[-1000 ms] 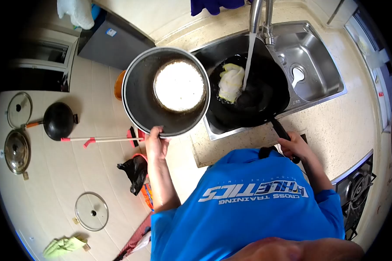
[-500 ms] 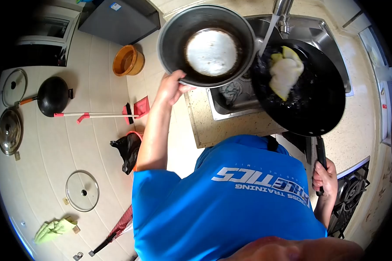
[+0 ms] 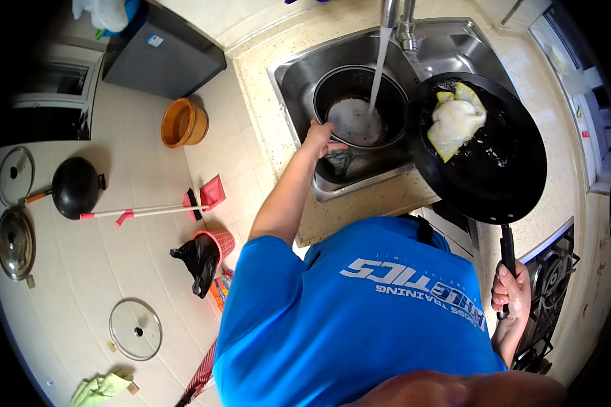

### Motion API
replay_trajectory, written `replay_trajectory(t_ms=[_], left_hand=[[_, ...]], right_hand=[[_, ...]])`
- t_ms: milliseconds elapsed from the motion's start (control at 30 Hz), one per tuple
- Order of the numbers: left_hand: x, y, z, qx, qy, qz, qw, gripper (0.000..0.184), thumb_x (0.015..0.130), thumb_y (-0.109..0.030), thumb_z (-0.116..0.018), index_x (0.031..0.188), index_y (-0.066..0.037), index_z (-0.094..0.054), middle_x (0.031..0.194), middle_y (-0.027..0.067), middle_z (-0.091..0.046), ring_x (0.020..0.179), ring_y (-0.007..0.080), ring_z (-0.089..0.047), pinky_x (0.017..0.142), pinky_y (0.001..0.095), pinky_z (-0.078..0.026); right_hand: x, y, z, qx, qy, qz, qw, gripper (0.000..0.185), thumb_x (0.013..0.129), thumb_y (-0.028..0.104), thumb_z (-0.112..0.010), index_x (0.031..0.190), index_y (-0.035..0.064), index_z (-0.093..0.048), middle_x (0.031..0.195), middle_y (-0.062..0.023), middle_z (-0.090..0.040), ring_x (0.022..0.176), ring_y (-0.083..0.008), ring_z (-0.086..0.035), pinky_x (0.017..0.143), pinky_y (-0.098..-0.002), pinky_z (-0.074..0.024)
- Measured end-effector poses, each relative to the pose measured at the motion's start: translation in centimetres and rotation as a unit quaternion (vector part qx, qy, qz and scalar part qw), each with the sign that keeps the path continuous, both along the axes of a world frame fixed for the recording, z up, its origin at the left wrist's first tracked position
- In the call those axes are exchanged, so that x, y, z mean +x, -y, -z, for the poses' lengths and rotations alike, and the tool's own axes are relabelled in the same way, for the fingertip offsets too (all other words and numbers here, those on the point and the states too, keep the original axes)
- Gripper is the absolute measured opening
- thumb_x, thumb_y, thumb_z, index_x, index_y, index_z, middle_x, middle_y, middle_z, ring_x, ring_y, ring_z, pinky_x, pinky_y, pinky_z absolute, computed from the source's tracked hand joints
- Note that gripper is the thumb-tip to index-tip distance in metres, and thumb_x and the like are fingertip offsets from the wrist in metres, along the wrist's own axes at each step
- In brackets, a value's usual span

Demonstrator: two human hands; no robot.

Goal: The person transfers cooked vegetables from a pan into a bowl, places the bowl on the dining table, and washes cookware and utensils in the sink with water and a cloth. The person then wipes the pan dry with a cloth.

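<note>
In the left basin of the sink (image 3: 293,102) sits a dark round pot (image 3: 327,88), with the water stream (image 3: 380,61) from the tap (image 3: 389,12) running into it. My left hand (image 3: 319,139) grips its near-left rim. A grey cloth (image 3: 339,161) lies in the basin just below that hand. My right hand (image 3: 513,292) is closed round the handle of a black frying pan (image 3: 489,183), held level over the right side of the sink and the counter. Inside the pan lies a wet white and yellow cloth (image 3: 460,122) in some water.
At the right is a gas stove (image 3: 553,278). On the left wall hang a wok (image 3: 78,188), several lids and a green cloth (image 3: 102,389). An orange bucket (image 3: 184,123), a pink dustpan (image 3: 212,192) and a red bin (image 3: 220,244) stand on the floor side.
My left hand has lowered the pot into the left basin, under the stream. The water, which fell beside the pot at the pan's edge, now lands inside the pot. My right hand keeps the pan.
</note>
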State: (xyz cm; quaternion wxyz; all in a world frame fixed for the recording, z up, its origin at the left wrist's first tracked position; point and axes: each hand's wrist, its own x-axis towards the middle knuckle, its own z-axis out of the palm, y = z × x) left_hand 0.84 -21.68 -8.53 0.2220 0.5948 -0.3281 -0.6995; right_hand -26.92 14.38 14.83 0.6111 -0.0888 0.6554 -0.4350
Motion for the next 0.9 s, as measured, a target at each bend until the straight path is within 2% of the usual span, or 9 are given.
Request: replay_trajectory(t_ms=[167,233,300,400,567,700,767,800,900], left_hand=[[-1.1,-0.8,0.7,0.017,0.022,-0.005,1.0,0.06,0.079,-0.013,-0.053,0.125,-0.006,-0.014,0.111,0.0203,-0.045,0.083,0.0396,-0.058,0.055,0.0502,-0.052],[-1.6,-2.3,-1.4,-0.1,0.197,0.002,0.975,0.052,0.079,-0.014,-0.054,0.122,0.0,-0.028,0.111,0.0215,-0.046,0.093,0.0351,-0.056,0.063,0.0396,-0.052],[-1.3,-3.2,-2.2,-0.538,0.372,-0.04,0.756,0.048,0.076,-0.013,-0.058,0.119,-0.001,-0.038,0.105,0.0194,-0.05,0.099,0.0349,-0.049,0.081,0.0404,-0.043],[-3.0,-3.7,-7.7,-0.642,0.158,0.097,0.744,0.036,0.073,-0.011,-0.06,0.107,-0.003,-0.052,0.106,0.0189,-0.049,0.102,0.0342,-0.045,0.088,0.0404,-0.036],[-8.2,-3.9,-6.0,-0.591,0.19,0.413,0.666,0.051,0.073,-0.022,-0.062,0.121,-0.021,-0.045,0.13,0.0195,-0.032,0.117,0.037,-0.035,0.099,0.0398,-0.029],[-9.6,-0.8,-3.1,-0.606,0.217,0.392,0.657,0.041,0.078,-0.024,-0.056,0.117,-0.023,-0.046,0.128,0.0204,-0.033,0.115,0.0392,-0.036,0.094,0.0419,-0.034],[-9.3,-0.1,-4.1,-0.523,0.305,0.34,0.72,0.035,0.076,-0.009,-0.053,0.11,-0.014,-0.049,0.116,0.0121,-0.041,0.103,0.0357,-0.044,0.081,0.0397,-0.046],[-9.1,-0.2,-7.4,-0.385,0.308,0.284,0.822,0.03,0.078,-0.011,-0.052,0.108,-0.011,-0.048,0.108,0.0116,-0.042,0.098,0.032,-0.045,0.078,0.0411,-0.047],[-8.9,-0.2,-4.8,-0.374,0.461,0.325,0.736,0.027,0.082,-0.018,-0.048,0.108,-0.01,-0.048,0.109,0.0123,-0.043,0.105,0.0305,-0.042,0.077,0.0433,-0.046]], right_hand=[[0.1,2.3,-1.0,0.022,0.009,-0.033,0.999,0.034,0.079,0.027,-0.063,0.067,0.0077,-0.039,0.045,0.0023,-0.037,0.031,-0.0036,-0.031,0.026,-0.0192,-0.0253],[0.0,3.1,-1.6,0.022,0.024,-0.05,0.998,0.031,0.08,0.024,-0.063,0.068,0.0071,-0.04,0.046,0.0018,-0.038,0.032,-0.004,-0.032,0.026,-0.0196,-0.0253],[0.6,3.9,-3.1,0.042,0.013,-0.059,0.997,0.028,0.08,0.021,-0.062,0.068,0.0067,-0.041,0.047,0.0014,-0.039,0.032,-0.0044,-0.033,0.027,-0.0202,-0.0255],[0.4,6.2,-5.2,0.085,-0.02,-0.11,0.99,0.022,0.082,0.014,-0.058,0.07,0.006,-0.041,0.049,0.0005,-0.041,0.033,-0.0049,-0.035,0.027,-0.0212,-0.0268],[0.3,11.0,-7.2,0.089,-0.069,-0.206,0.972,0.021,0.083,0.013,-0.056,0.07,0.0047,-0.042,0.05,0.0001,-0.043,0.035,-0.0058,-0.039,0.028,-0.0216,-0.0318],[1.2,13.7,-9.9,0.133,-0.164,-0.256,0.943,0.02,0.084,0.012,-0.054,0.07,0.0027,-0.043,0.049,-0.0004,-0.043,0.035,-0.0073,-0.041,0.029,-0.0221,-0.0333],[1.3,14.8,-11.3,0.16,-0.216,-0.288,0.919,0.018,0.085,0.011,-0.051,0.072,0.0008,-0.045,0.051,-0.0012,-0.044,0.036,-0.0084,-0.042,0.03,-0.0227,-0.0339],[1.4,15.4,-12.0,0.174,-0.246,-0.296,0.906,0.018,0.086,0.011,-0.051,0.073,0.0006,-0.044,0.051,-0.0016,-0.044,0.036,-0.0089,-0.042,0.03,-0.023,-0.0344],[2.1,16.2,-14.3,0.221,-0.33,-0.313,0.863,0.015,0.086,0.009,-0.048,0.076,-0.0002,-0.044,0.051,-0.003,-0.044,0.037,-0.0099,-0.044,0.03,-0.024,-0.036]])
